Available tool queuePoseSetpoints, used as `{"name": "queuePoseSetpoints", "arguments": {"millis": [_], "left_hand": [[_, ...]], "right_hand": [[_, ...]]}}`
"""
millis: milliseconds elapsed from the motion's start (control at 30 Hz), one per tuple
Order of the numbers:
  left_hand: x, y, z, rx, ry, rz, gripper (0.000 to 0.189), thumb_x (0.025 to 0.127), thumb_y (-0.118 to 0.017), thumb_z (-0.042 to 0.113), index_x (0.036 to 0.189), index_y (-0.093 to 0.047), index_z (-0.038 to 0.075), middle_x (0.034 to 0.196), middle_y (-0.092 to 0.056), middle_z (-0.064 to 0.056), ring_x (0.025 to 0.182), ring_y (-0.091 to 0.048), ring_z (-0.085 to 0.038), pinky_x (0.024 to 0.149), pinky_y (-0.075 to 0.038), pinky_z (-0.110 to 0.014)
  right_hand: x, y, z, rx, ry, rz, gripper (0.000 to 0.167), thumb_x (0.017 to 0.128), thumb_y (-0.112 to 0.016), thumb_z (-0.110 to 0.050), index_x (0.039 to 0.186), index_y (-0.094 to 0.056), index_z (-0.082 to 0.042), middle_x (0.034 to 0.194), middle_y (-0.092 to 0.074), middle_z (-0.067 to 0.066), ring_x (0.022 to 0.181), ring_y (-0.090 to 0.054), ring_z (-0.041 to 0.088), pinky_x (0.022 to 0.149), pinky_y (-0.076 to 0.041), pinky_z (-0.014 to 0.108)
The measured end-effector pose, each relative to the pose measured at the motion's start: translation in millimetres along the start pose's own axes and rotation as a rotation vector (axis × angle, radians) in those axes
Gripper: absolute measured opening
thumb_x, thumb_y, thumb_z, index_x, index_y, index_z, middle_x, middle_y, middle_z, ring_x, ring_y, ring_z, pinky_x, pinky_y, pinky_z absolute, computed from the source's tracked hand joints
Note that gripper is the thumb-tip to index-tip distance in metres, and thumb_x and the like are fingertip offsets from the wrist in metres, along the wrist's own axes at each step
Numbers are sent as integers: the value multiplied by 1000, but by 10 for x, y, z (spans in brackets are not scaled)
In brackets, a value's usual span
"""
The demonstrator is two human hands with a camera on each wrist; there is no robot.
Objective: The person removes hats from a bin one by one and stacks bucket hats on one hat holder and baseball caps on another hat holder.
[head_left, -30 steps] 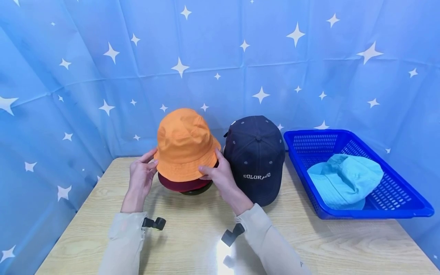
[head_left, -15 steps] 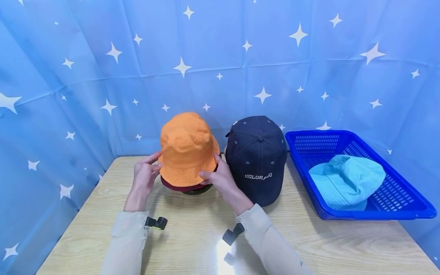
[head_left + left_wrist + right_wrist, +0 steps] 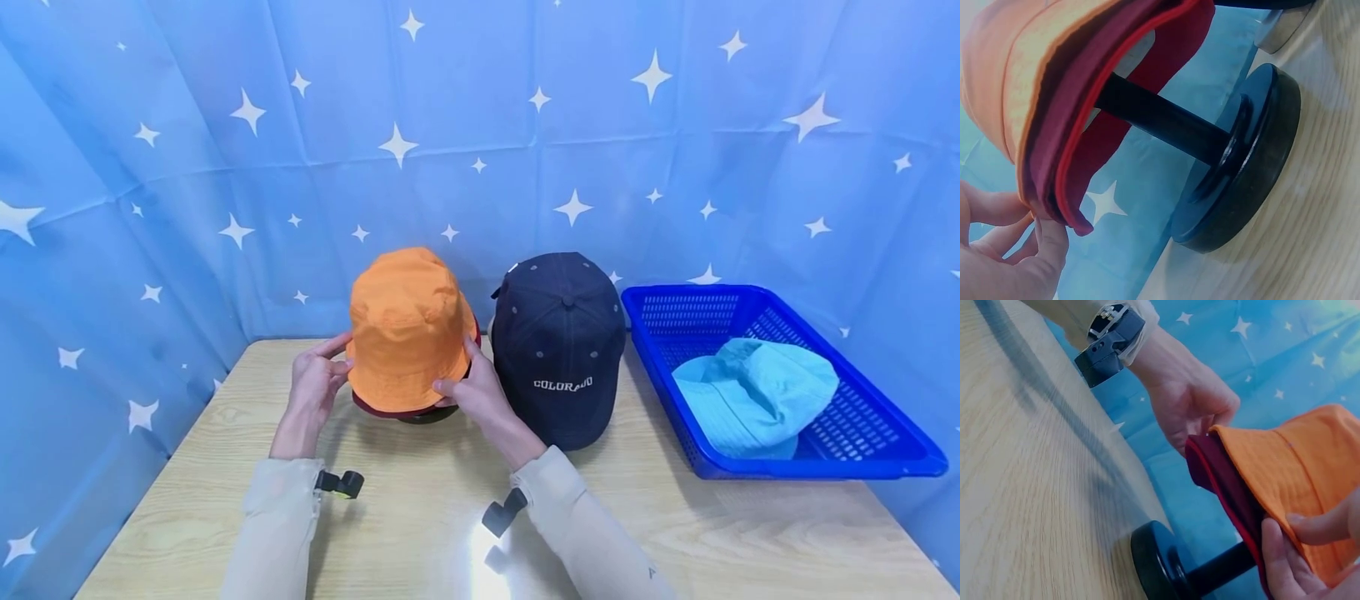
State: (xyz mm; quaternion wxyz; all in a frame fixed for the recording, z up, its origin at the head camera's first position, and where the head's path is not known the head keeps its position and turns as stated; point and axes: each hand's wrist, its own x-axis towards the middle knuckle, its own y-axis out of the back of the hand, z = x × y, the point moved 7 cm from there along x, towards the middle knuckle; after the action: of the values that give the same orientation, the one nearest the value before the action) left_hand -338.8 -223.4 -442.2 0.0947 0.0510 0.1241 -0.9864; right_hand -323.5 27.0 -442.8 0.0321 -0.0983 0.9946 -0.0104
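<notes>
An orange bucket hat (image 3: 405, 317) sits over a dark red hat (image 3: 1069, 134) on a black stand (image 3: 1166, 125) with a round base. My left hand (image 3: 311, 383) pinches the orange brim at its left side, fingers at the brim edges of both hats in the left wrist view. On the other side, my right hand (image 3: 483, 396) pinches the orange brim between thumb and fingers. The right wrist view shows those fingertips (image 3: 1275, 550) tucked under the orange brim, against the dark red one. The orange brim nearly covers the dark red hat in the head view.
A navy cap (image 3: 558, 342) lettered COLORADO stands close to the right of the orange hat. Farther right, a blue plastic basket (image 3: 862, 375) holds a light blue hat (image 3: 765, 400). A star-patterned blue curtain (image 3: 480, 100) hangs behind the wooden table (image 3: 405, 517).
The orange hat has come down over the dark red hat, leaving only a thin dark red edge showing below. Both hands kept hold of its brim and moved slightly with it.
</notes>
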Motion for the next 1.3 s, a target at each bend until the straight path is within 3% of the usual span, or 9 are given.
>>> {"name": "queuePoseSetpoints", "arguments": {"millis": [133,367,633,867,1133,1300], "left_hand": [[-23,9,6,52,2,15,60,95,-45,-15,153,-46,0,124,-56,4,76,-63,-2,75,-57,-14],[-114,42,147,159,-44,51,54,95,-49,-6,148,-53,2,129,-55,1,78,-62,-2,69,-54,-15],[-162,74,222,183,-98,109,42,102,-59,8,144,-58,1,102,-65,11,85,-65,-3,72,-55,-15],[-175,85,200,144,-109,168,40,101,-61,6,141,-62,2,102,-66,8,86,-65,-4,72,-55,-16],[-92,-11,188,129,-105,196,38,100,-63,5,138,-65,4,103,-65,4,83,-66,-5,71,-56,-17],[-95,14,167,140,-80,235,37,100,-62,4,136,-67,6,103,-64,4,79,-65,-4,70,-56,-18]], "right_hand": [[10,-6,19,-2,-8,-11,100,89,-70,11,167,-14,-19,171,-25,8,65,-66,17,70,-65,31],[-11,-21,-50,-5,-20,-50,103,86,-72,10,166,-13,-15,169,-30,9,94,-71,19,70,-65,30],[-90,-60,-96,31,-58,-107,96,89,-68,8,166,-13,-11,166,-34,13,84,-66,15,70,-63,27],[-96,-39,-87,43,-81,-118,93,90,-66,7,166,-14,-10,165,-35,14,92,-65,16,70,-62,25],[-78,57,-125,43,-94,-68,93,90,-65,6,166,-15,-13,163,-37,11,87,-64,16,69,-62,24],[-74,37,-110,45,-96,-86,91,91,-62,4,166,-14,-12,158,-42,15,78,-62,14,68,-62,24]]}}
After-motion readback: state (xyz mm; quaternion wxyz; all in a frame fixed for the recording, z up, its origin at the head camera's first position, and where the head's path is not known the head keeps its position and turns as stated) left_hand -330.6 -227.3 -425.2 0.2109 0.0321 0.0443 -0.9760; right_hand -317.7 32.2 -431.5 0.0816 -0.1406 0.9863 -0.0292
